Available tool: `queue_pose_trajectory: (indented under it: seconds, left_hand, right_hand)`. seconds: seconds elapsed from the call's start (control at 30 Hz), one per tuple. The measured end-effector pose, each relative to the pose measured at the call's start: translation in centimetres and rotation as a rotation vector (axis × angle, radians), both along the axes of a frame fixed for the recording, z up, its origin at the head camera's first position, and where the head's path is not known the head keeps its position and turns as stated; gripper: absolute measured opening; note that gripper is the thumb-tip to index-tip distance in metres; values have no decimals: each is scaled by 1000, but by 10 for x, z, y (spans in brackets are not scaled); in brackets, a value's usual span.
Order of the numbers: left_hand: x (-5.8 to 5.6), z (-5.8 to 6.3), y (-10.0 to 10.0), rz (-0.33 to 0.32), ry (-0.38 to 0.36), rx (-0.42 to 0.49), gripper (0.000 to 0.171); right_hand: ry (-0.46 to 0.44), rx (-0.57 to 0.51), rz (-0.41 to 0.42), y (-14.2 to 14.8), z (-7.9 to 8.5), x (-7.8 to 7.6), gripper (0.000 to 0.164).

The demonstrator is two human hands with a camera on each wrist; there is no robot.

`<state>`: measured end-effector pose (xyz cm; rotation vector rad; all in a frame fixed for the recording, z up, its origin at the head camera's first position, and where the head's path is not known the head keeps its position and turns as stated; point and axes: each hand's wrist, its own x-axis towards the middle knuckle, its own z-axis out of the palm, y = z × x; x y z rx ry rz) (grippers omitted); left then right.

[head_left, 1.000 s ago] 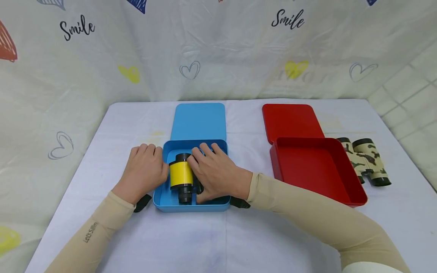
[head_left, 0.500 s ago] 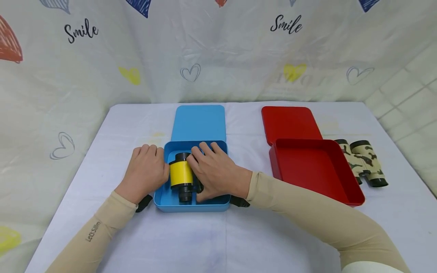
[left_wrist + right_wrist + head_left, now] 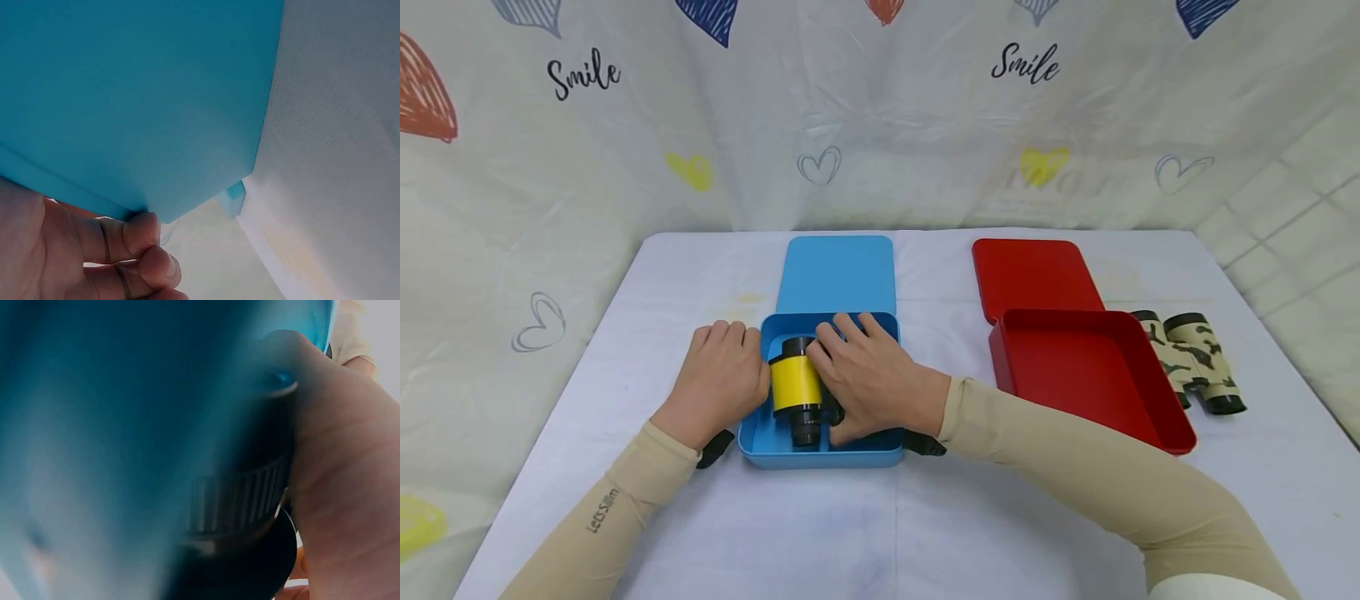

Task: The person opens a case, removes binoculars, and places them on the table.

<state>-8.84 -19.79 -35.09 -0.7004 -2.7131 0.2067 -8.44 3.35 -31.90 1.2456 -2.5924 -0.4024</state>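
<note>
A pair of yellow and black binoculars (image 3: 796,383) lies inside the blue box (image 3: 820,459), whose lid leans open behind it. My right hand (image 3: 872,379) reaches over the box's right part and grips the binoculars' right barrel, largely covering it. The right wrist view shows a black ribbed eyepiece (image 3: 237,494) beside the palm, partly hidden by the blurred blue wall. At the box's left side, my left hand (image 3: 718,379) grips the rim. The left wrist view has curled fingers (image 3: 140,234) at the edge of the blue wall (image 3: 156,112).
To the right stands a red box (image 3: 1090,367) with its lid (image 3: 1033,279) folded back. Camouflage binoculars (image 3: 1206,362) lie beside it on the right. A white cloth covers the table (image 3: 820,533), and a printed sheet (image 3: 910,108) hangs behind.
The head view has tilted up slightly, so everything sits a little lower in the picture. Both hands keep their places at the blue box.
</note>
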Motion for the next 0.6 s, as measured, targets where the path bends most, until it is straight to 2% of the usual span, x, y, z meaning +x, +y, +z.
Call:
queue_pose_trajectory:
  seconds: [0.2, 0.6]
  left_hand:
    - [1, -1, 0, 10, -14, 14, 20]
    - [0, -1, -1, -8, 6, 26, 20]
  right_hand:
    - [-13, 17, -2, -2, 4, 0, 96]
    - [-49, 33, -13, -4, 12, -2, 93]
